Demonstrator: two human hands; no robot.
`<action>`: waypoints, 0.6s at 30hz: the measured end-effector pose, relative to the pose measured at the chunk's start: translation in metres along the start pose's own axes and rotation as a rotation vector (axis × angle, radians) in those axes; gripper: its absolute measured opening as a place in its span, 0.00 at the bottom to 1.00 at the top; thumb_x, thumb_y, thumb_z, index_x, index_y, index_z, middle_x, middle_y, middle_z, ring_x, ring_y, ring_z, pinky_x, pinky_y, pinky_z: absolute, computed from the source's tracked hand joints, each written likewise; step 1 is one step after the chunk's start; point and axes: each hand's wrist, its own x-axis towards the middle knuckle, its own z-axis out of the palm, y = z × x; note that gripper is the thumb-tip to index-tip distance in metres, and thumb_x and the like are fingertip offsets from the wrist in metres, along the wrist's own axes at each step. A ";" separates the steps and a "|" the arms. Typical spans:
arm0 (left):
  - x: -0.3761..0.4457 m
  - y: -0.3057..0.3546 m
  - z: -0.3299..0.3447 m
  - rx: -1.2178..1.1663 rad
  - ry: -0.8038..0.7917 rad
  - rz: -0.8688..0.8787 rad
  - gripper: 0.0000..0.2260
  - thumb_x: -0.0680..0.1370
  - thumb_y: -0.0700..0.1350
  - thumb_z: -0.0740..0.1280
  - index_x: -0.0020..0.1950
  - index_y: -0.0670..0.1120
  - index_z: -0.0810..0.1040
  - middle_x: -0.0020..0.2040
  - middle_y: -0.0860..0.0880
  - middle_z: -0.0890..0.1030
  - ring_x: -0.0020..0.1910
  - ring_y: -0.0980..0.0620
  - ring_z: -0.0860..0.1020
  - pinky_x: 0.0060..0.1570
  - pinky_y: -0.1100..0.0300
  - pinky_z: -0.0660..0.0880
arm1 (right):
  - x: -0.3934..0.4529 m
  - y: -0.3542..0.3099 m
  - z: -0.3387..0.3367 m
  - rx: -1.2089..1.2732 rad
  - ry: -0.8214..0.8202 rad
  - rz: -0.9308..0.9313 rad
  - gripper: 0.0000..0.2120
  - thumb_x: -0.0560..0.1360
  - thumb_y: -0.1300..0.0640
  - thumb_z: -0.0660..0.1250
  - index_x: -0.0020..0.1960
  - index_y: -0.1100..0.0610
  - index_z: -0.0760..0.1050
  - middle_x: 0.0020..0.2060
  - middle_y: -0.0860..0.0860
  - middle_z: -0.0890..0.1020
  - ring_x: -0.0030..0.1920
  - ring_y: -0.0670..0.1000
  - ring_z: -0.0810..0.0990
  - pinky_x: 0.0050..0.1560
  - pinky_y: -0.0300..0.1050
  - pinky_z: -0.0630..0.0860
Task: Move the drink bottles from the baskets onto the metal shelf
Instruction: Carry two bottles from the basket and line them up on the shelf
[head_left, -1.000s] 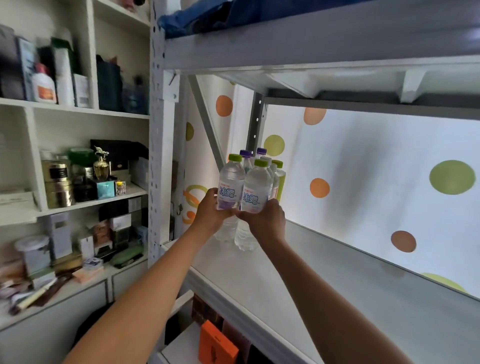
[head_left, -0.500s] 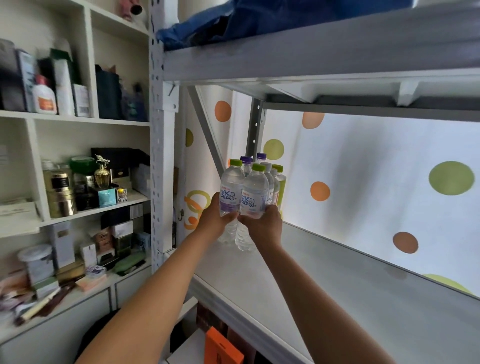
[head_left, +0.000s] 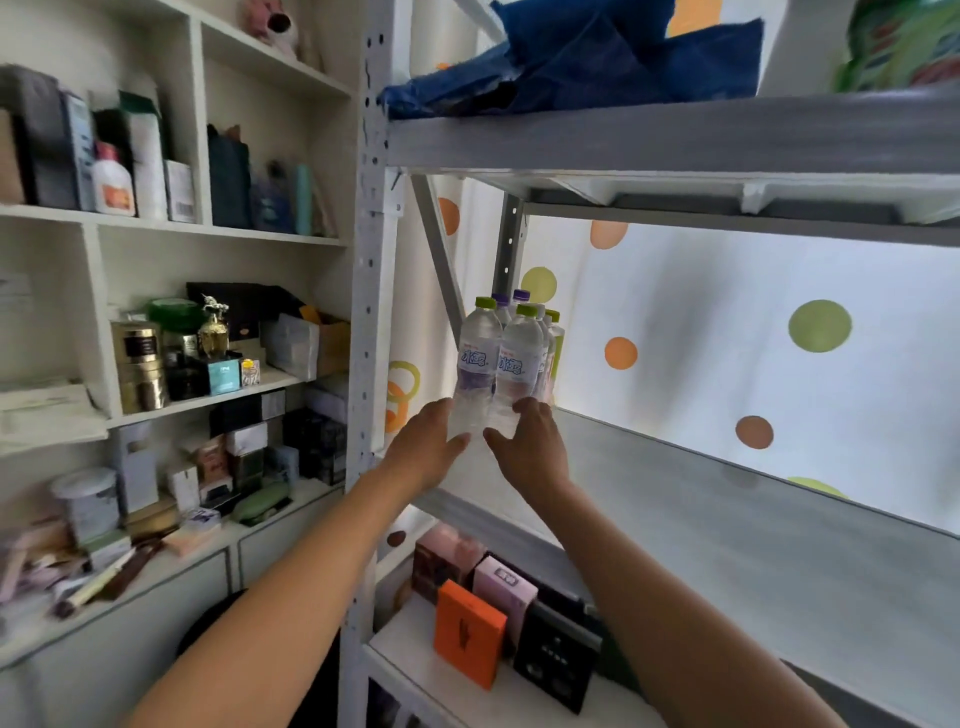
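Two clear water bottles with green caps stand upright side by side at the far left corner of the metal shelf (head_left: 727, 525) — the left bottle (head_left: 477, 364) and the right bottle (head_left: 518, 369) touch each other, with more bottles (head_left: 545, 338) packed just behind them. The left hand (head_left: 423, 449) and right hand (head_left: 527, 449) sit at the bottle bases, fingers relaxed and spread — touching them, not wrapped round. Boxes (head_left: 470, 631) stand on the tier below.
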 end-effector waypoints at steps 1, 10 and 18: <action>-0.016 -0.004 -0.004 0.033 -0.001 0.038 0.24 0.82 0.51 0.61 0.75 0.45 0.61 0.73 0.44 0.66 0.70 0.44 0.67 0.65 0.53 0.66 | -0.016 -0.005 0.001 -0.039 -0.005 -0.036 0.23 0.76 0.49 0.69 0.67 0.58 0.71 0.64 0.56 0.75 0.62 0.58 0.75 0.61 0.52 0.74; -0.170 -0.080 -0.023 0.285 0.027 0.117 0.23 0.82 0.49 0.59 0.74 0.43 0.62 0.74 0.44 0.65 0.73 0.45 0.62 0.70 0.51 0.61 | -0.152 -0.048 0.049 -0.343 -0.230 -0.365 0.20 0.80 0.49 0.61 0.70 0.55 0.71 0.68 0.54 0.73 0.70 0.56 0.68 0.75 0.52 0.59; -0.317 -0.151 -0.060 0.354 0.154 -0.249 0.22 0.82 0.50 0.56 0.75 0.44 0.62 0.73 0.45 0.66 0.73 0.46 0.62 0.71 0.51 0.60 | -0.250 -0.109 0.118 -0.296 -0.458 -0.682 0.20 0.79 0.49 0.62 0.67 0.56 0.73 0.65 0.54 0.75 0.69 0.57 0.69 0.75 0.53 0.57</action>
